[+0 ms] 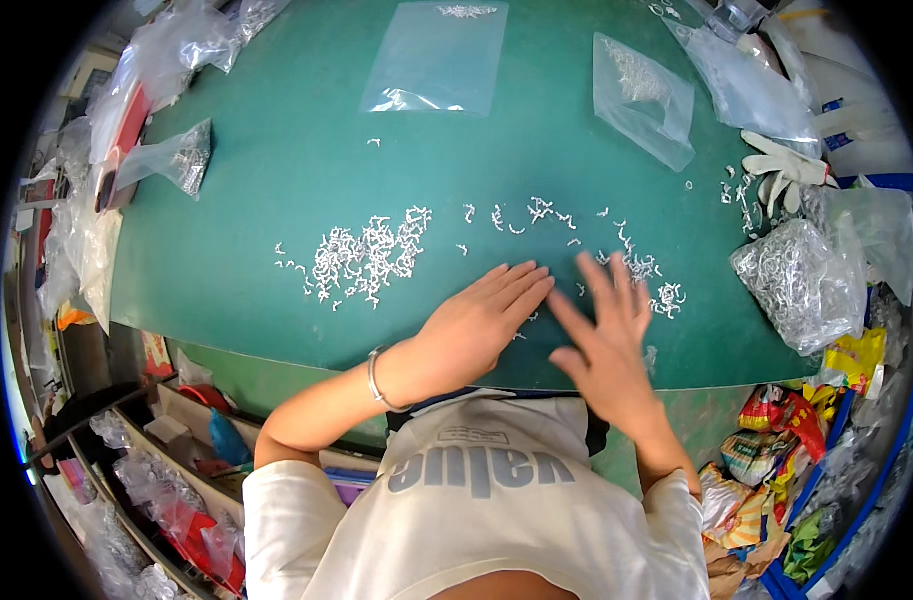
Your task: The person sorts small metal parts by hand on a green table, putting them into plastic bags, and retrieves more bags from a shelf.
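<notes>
My left hand (477, 322) lies flat near the table's front edge with its fingers stretched out together. My right hand (611, 345) is slightly blurred, its fingers spread over the table beside the left fingertips. Under and beyond the right fingers are small curved silvery metal pieces (641, 268). To the left of my left hand, a larger loose heap of the same pieces (372, 255) is spread out. A few scattered pieces (541, 209) lie beyond both hands. Whether any piece is under my palms is hidden.
On the green table (277, 180) lie a clear flat bag (432, 70), a bag of small parts (642, 95) and another at left (190, 160). At right are a white glove (785, 165) and a bulging bag of metal pieces (792, 280). Colourful packages (767, 450) sit below right.
</notes>
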Demonstrator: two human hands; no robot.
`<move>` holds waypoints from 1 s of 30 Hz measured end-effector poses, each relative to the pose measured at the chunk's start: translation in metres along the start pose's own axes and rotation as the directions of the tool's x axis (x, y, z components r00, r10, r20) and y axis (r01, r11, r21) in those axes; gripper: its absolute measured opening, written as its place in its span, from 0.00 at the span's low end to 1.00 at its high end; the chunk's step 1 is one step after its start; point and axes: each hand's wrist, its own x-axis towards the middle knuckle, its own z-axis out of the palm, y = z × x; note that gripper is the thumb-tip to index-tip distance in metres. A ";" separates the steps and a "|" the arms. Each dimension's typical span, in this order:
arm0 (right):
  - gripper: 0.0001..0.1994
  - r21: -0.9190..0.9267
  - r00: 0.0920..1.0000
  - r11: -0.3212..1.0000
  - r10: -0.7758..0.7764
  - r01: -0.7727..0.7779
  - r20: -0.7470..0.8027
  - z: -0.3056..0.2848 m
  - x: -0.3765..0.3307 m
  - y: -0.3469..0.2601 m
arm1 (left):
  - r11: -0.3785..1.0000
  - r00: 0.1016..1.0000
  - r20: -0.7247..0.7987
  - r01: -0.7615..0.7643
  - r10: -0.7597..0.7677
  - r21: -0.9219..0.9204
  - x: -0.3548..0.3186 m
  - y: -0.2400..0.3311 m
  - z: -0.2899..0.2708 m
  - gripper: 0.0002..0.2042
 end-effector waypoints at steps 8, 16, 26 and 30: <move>0.31 -0.022 1.000 1.000 -0.006 0.006 0.010 0.007 0.009 -0.005 | 0.977 0.963 -0.220 0.115 -0.153 -0.179 -0.012 0.002 0.000 0.22; 0.35 -0.105 0.986 0.981 0.166 -0.166 -0.006 0.004 -0.016 -0.002 | 1.000 0.998 -0.062 0.023 -0.023 -0.002 -0.014 0.013 0.015 0.22; 0.32 -0.161 0.962 0.953 0.234 -0.255 -0.139 0.006 -0.021 0.005 | 0.999 0.998 -0.055 0.007 -0.004 0.041 -0.015 0.021 0.022 0.20; 0.33 -0.027 0.982 0.983 0.177 -0.179 -0.063 0.014 -0.026 -0.008 | 0.996 0.987 -0.139 0.084 -0.079 0.030 -0.013 0.020 0.019 0.20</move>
